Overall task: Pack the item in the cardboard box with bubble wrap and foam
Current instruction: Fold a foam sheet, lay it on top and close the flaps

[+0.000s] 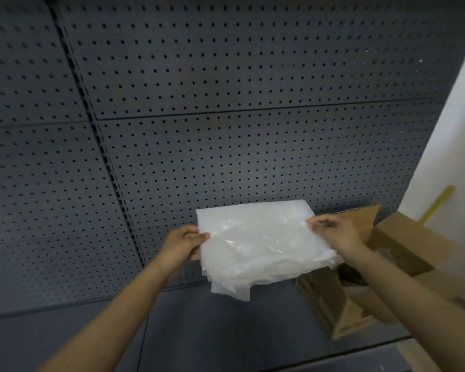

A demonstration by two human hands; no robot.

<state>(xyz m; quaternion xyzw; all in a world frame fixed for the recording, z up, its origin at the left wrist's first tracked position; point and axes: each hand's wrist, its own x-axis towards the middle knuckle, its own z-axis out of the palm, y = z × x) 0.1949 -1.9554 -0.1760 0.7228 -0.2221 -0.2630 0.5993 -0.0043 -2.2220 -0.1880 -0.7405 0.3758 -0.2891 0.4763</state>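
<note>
I see my left hand (184, 244) and right hand (333, 232) each pinching a side edge of the white foam sheets (261, 245), held above the grey shelf (226, 326); right, the cardboard box (397, 237) stands open; beyond, pegboard (226, 103)

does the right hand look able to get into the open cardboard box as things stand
Probably yes, once it lets go. The right hand pinches the wrapped bundle right beside the cardboard box, whose flaps stand open; nothing covers the opening.
</note>
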